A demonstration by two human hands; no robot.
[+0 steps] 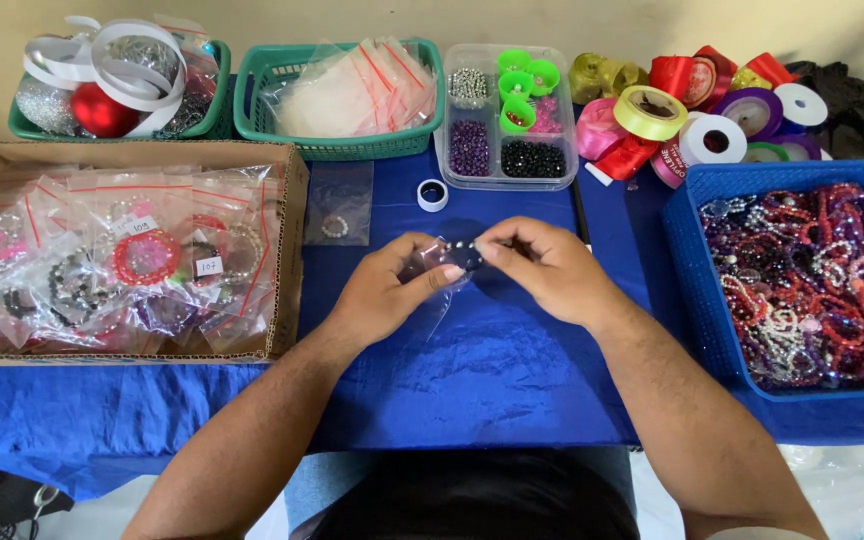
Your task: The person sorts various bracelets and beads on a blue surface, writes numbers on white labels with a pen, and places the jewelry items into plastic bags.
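Both hands pinching | left hand (384, 290): clear bag (430, 275) | right hand (542, 265): dark bead bracelet (465, 256)

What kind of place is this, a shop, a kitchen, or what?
Most likely a small craft table for packing beaded bracelets: a blue basket heaped with bracelets, a cardboard box of bagged ones, and a clear tray of beads. Both hands hold a small bag.

both forearms bare from elbow to wrist, no sleeves in view. left hand (384, 290) and right hand (542, 268): no rings, watch, bracelets or gloves visible. fingernails short and unpainted. at the bottom edge, a dark garment over the lap, with light blue-grey fabric beside it, left of centre.
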